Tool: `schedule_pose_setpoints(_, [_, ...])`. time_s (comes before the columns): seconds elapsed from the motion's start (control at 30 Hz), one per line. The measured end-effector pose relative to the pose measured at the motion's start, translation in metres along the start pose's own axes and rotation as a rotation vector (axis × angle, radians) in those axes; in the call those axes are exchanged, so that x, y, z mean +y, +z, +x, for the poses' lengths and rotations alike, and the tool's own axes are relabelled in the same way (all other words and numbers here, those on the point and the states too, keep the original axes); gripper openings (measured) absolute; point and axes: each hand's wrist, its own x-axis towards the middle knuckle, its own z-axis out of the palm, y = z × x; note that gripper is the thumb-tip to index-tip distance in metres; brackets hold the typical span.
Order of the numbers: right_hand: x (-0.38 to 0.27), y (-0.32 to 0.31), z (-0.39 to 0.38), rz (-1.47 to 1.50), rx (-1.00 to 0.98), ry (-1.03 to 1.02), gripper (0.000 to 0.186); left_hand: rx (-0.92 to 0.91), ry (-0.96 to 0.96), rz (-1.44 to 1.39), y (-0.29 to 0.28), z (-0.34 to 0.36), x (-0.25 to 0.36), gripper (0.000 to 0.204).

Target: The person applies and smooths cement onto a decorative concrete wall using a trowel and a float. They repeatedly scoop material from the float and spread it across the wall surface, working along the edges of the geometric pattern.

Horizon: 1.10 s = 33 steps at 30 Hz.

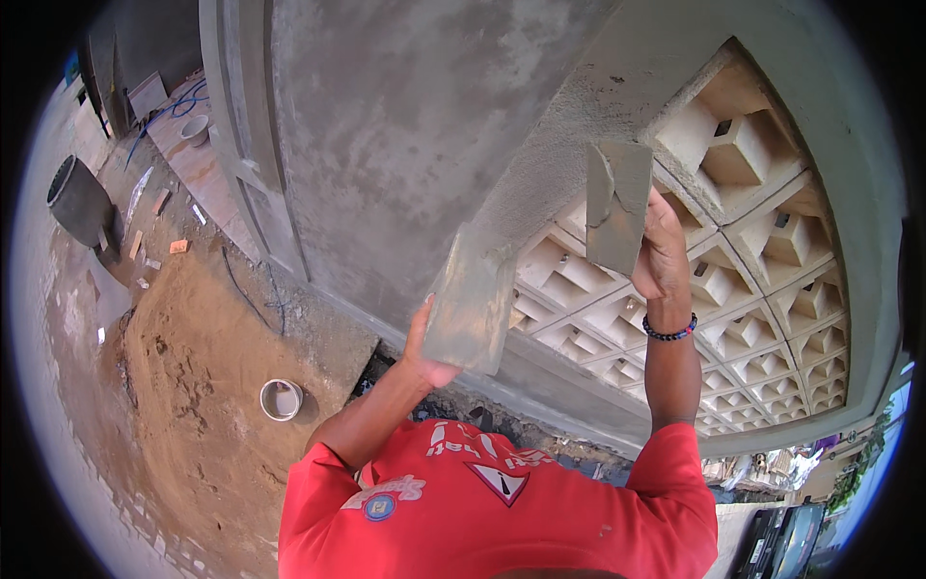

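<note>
the worker's left hand (429,362) is closed on a flat grey board (471,304), a plain rectangle smeared with dried mortar and tilted; the grip behind it is hidden. the right hand (661,253), well apart at two o'clock, is clamped on the edge of a smaller grey plate (627,207), upright, with a ridge of wet mortar (600,188) along its side. i cannot tell whether either one touches the wall.

at twelve stands the plastered wall (415,106), smooth and blotchy grey, bordered by a rougher, grainy mortar band (555,159) towards one o'clock. at three, pale pierced blocks (743,154) form a grid of square, deep-cut hollows; the plate and right arm cover some of them. a grey ledge (569,386) runs under the grid, and dark rubble (482,417) lies between it and the worker's red shirt (502,502).

at eight, a round white bucket (281,399) sits by a loose brown sand heap (183,367). further out, between nine and ten, are orange brick pieces (179,247) and a dark cylindrical drum (79,203); at ten, a pale basin (195,131) near coiled blue hose (183,101).
</note>
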Motion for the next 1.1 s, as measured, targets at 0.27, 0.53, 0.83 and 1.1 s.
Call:
schedule_pose_setpoints(0.27, [-0.067, -0.002, 0.045, -1.039, 0.337, -0.646, 0.036, 0.236, 0.029, 0.068, 0.033, 0.001, -0.004, 0.044])
schedule_pose_setpoints(0.53, [-0.059, 0.007, 0.099, -2.052, 0.163, -1.059, 0.030, 0.073, -0.066, 0.036, -0.010, 0.007, -0.007, 0.059])
schedule_pose_setpoints(0.83, [-0.109, 0.020, 0.080, -1.901, 0.184, -1.100, 0.034, 0.196, -0.035, 0.059, -0.002, -0.005, -0.002, 0.051])
schedule_pose_setpoints(1.1, [-0.068, 0.004, 0.094, -1.966, 0.129, -1.046, 0.034, 0.100, -0.116, 0.002, -0.022, 0.003, -0.008, 0.054])
